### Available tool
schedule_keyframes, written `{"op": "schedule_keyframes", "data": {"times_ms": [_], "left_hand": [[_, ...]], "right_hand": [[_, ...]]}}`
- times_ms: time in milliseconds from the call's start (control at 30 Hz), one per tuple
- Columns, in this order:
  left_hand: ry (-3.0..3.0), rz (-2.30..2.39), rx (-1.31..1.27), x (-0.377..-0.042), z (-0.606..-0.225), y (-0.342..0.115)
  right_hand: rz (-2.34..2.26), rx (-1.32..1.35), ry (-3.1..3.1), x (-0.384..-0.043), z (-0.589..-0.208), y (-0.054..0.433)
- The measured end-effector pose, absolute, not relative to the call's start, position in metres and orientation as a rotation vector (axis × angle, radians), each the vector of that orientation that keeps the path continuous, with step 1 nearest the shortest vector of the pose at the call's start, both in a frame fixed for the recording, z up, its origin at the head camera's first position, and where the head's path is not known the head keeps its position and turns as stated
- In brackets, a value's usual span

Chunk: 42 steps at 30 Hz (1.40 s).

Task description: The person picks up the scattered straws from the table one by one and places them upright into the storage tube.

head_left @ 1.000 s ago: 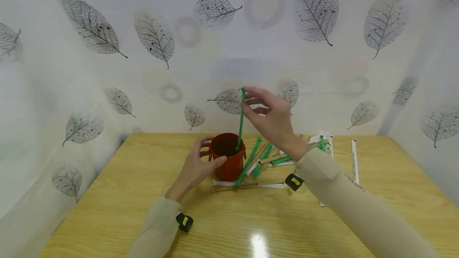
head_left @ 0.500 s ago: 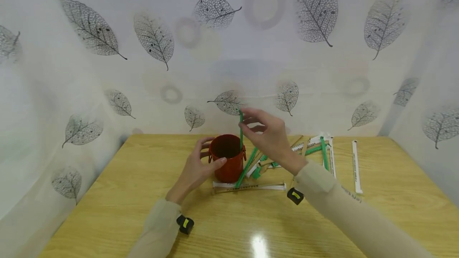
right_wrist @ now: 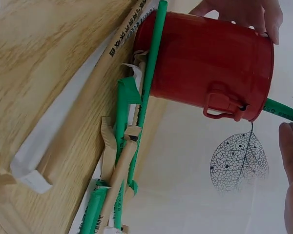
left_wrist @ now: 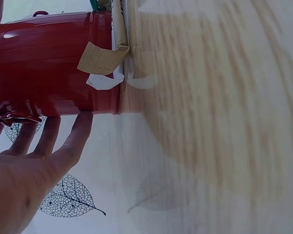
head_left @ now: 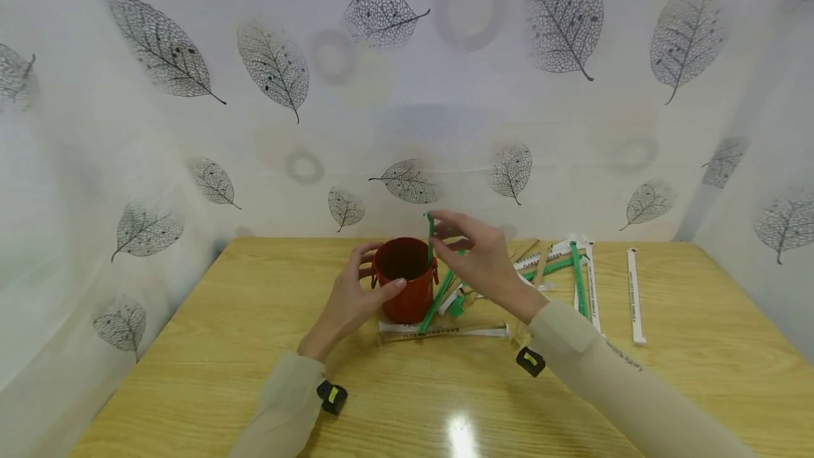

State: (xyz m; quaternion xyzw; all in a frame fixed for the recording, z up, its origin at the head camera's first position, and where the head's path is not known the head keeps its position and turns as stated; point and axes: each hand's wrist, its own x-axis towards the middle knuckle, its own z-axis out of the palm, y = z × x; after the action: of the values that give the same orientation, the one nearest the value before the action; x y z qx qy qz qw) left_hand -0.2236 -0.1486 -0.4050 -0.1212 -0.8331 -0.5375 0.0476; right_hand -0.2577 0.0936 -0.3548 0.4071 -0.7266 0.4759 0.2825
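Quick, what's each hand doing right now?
Left hand: holding the red pot.
Right hand: pinching a green stick, its lower end inside the pot.

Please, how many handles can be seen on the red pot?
2. One handle is on the red pot beside the left hand; the other handle is on the opposite side, nearer the right hand. The back is hidden, so I cannot check it.
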Motion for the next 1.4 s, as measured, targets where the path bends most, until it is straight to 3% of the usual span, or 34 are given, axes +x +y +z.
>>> {"op": "schedule_keyframes", "data": {"times_ms": [400,833,1400], "left_hand": [[-2.530,-1.636,-0.373,-0.224,-0.407,-0.148],[-2.520,-1.651,-0.384,-0.224,-0.407,-0.149],[-2.506,-1.644,-0.416,-0.223,-0.408,-0.150]], "right_hand": [[1.246,1.008,-2.053,-0.262,-0.363,0.119],[0.343,1.306,-2.679,-0.259,-0.386,0.151],[0.195,1.338,-2.586,-0.264,-0.403,0.145]]}}
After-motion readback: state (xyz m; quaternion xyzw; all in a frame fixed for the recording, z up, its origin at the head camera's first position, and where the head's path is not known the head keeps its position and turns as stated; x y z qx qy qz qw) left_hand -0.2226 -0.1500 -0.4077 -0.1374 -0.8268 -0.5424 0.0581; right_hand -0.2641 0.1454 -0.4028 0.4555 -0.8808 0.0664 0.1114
